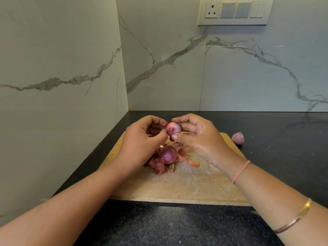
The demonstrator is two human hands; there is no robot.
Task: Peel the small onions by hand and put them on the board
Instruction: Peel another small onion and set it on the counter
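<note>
Held onion: the held onion (173, 129) is in the air above the far part of the board (177, 185), root end turned toward me, mostly bare and glossy.
Right hand: my right hand (198, 137) pinches it between thumb below and forefinger above, palm facing left, wrist raised off the board.
Left hand: my left hand (142, 139) is curled, thumb and fingertips nipping at the onion's left side; I cannot tell whether a shred of skin is between them.
Risk, slipping: the bare surface looks slick, so I judge a hard tug from the left could pop it out of the two-finger pinch.
Risk, rolling: if dropped, it could roll off the board toward the worktop's (284, 157) back edge.
Risk, mixing: the second onion (167, 155) lies among loose skins (158, 166) mid-board; a peeled one set there may pick up scraps.
Left to do: the third onion (237, 138) sits on the worktop, just off the board's far right corner.
</note>
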